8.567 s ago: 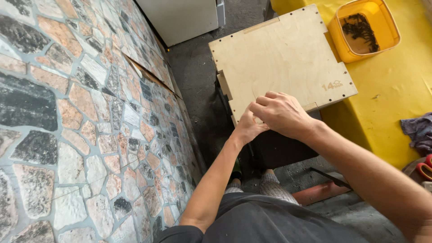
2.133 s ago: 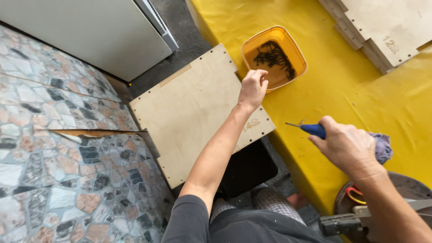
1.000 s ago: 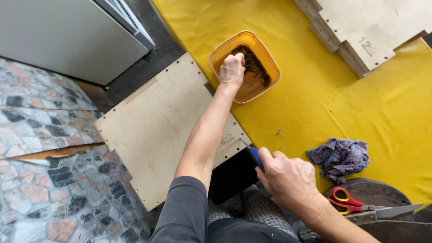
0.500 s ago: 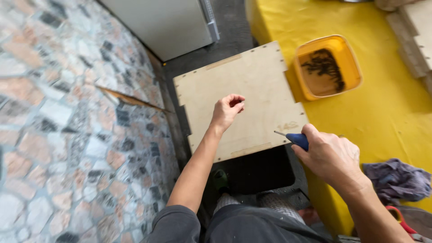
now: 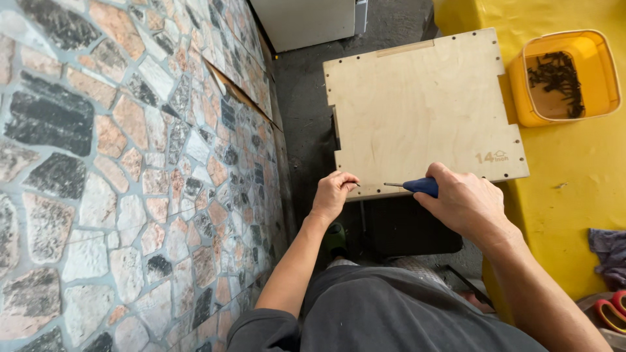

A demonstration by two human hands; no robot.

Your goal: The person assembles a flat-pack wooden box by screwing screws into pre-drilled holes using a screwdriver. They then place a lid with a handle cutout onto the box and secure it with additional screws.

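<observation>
1. Since half a second ago, both hands have been brought down to the near edge of the flat pale plywood board [image 5: 424, 111], and the yellow plastic tub [image 5: 565, 77] is now seen further to the right.
2. Something tiny and dark, likely a small screw [image 5: 356, 184], is pinched at the tips of the left hand [image 5: 332, 194]. It is too small to be sure.
3. The blue-handled screwdriver [image 5: 417, 186] is gripped by the right hand [image 5: 464, 203], fingers wrapped tight round the handle, its thin metal tip pointed at the pinched bit.
4. A screw like that would be hard, light and easily dropped, so it is best held near its head.
5. The board looks stiff and not heavy.
6. A pile of small dark screws [image 5: 555, 73] is held in the tub, which is set on the yellow cloth-covered table [image 5: 574, 169].
</observation>
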